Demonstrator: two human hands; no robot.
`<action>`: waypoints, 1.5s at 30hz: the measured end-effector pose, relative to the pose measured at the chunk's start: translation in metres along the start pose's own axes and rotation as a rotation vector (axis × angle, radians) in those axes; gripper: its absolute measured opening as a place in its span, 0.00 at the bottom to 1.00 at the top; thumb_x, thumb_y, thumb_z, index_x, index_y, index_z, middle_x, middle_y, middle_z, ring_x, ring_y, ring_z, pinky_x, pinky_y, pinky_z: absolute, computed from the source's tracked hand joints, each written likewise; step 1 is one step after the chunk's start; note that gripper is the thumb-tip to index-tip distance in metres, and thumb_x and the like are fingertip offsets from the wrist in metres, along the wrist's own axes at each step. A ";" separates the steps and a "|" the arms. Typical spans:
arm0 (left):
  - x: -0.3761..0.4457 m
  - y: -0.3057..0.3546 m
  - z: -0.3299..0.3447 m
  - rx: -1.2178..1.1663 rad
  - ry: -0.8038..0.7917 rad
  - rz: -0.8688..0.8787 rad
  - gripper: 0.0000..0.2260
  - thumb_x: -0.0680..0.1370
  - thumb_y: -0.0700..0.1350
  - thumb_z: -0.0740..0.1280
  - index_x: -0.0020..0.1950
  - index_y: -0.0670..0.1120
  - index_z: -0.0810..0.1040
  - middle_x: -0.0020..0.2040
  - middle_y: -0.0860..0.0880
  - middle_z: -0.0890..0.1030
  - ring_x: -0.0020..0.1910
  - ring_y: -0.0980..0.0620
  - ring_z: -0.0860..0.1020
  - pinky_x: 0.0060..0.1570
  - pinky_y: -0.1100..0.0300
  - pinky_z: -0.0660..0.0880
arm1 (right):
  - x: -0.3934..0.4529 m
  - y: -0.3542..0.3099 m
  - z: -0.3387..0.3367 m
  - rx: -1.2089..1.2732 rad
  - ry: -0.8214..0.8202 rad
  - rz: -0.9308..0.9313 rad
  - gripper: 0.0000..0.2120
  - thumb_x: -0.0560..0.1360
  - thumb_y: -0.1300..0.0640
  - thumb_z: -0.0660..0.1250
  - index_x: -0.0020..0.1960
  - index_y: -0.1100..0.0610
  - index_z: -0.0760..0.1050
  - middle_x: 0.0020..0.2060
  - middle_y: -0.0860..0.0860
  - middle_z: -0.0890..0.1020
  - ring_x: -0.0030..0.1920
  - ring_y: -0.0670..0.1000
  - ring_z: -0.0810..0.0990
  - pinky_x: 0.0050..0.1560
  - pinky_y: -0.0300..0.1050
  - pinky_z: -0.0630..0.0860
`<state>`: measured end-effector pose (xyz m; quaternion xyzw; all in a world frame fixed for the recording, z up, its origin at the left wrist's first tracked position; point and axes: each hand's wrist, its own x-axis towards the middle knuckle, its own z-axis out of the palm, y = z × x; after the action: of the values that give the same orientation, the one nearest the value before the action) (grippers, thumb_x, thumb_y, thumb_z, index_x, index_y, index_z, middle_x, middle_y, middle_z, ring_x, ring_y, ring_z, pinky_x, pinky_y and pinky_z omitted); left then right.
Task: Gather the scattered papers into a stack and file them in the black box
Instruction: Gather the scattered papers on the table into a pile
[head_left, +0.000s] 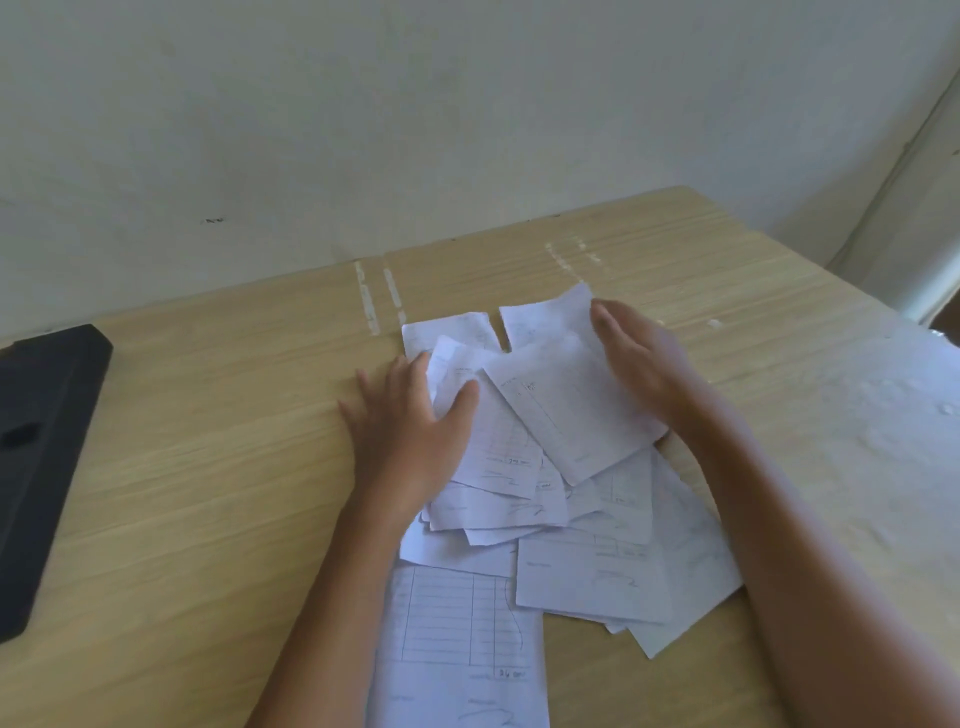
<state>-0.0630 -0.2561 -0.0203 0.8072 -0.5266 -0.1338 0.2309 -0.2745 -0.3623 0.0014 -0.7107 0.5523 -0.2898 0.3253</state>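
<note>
Several white handwritten papers (566, 415) lie in a loose, overlapping heap in the middle of the wooden table (208, 467). My left hand (410, 421) lies flat with spread fingers on the heap's left edge, thumb on top of a sheet. On the right side of the heap my right hand (644, 358) stands on its edge, fingers together, against the far sheets. Neither hand grips a sheet. The black box (41, 457) lies at the table's far left, well apart from the papers. One long lined sheet (457, 639) reaches toward the near edge.
A pale wall rises just behind the table's back edge. Strips of tape residue (379, 301) mark the wood beyond the papers. A white worn patch (883, 415) covers the table's right side. Bare wood lies between the box and the heap.
</note>
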 end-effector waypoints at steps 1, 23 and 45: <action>-0.003 0.007 0.003 -0.039 0.012 0.010 0.30 0.80 0.64 0.54 0.80 0.53 0.59 0.80 0.54 0.60 0.82 0.43 0.47 0.78 0.39 0.40 | 0.000 -0.001 0.005 -0.068 -0.013 0.012 0.21 0.84 0.48 0.56 0.71 0.58 0.71 0.69 0.59 0.76 0.71 0.57 0.71 0.65 0.46 0.66; -0.040 0.019 0.005 -0.233 -0.005 0.073 0.22 0.85 0.49 0.53 0.80 0.51 0.62 0.79 0.52 0.65 0.80 0.51 0.56 0.78 0.52 0.42 | -0.097 -0.017 0.021 -0.085 -0.050 0.071 0.24 0.84 0.56 0.57 0.78 0.61 0.60 0.77 0.59 0.62 0.78 0.55 0.58 0.68 0.38 0.55; -0.031 0.038 0.020 0.085 -0.018 0.003 0.31 0.84 0.56 0.47 0.83 0.43 0.42 0.84 0.44 0.46 0.81 0.39 0.39 0.76 0.36 0.37 | -0.066 0.007 0.020 -0.252 0.124 0.057 0.25 0.84 0.49 0.53 0.73 0.65 0.63 0.74 0.62 0.66 0.78 0.61 0.57 0.77 0.56 0.50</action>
<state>-0.1150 -0.2449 -0.0184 0.8142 -0.5349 -0.1183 0.1920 -0.2779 -0.2962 -0.0197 -0.7106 0.6235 -0.2520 0.2069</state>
